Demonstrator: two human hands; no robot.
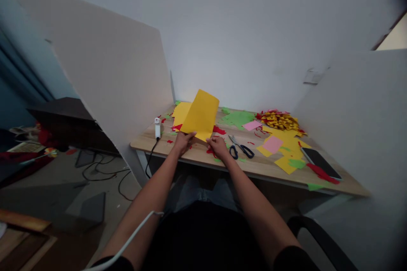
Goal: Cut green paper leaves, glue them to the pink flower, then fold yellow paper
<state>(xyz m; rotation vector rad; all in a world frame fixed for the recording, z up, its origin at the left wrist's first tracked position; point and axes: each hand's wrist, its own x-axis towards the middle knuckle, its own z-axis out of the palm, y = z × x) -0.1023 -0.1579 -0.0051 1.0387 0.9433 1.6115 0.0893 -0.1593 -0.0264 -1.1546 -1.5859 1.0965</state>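
A yellow sheet of paper [201, 114] is held up above the near edge of the desk, tilted with its far end raised. My left hand [183, 142] pinches its near left corner. At the near right corner, my right hand [218, 145] grips the same sheet between thumb and fingers. Just right of that hand, scissors [241, 149] with dark handles lie on the desk, blades slightly apart. Behind the held sheet, more yellow paper [180, 111] lies flat, partly hidden. Red scraps [218, 130] are scattered under and around the hands.
A wooden desk [197, 157] stands between white partitions. At its left is a white corded device [157, 128]. Green paper [238, 118], a heap of yellow and red cut pieces [280, 120], a pink piece [272, 145] and a dark phone-like slab [320, 163] lie to the right.
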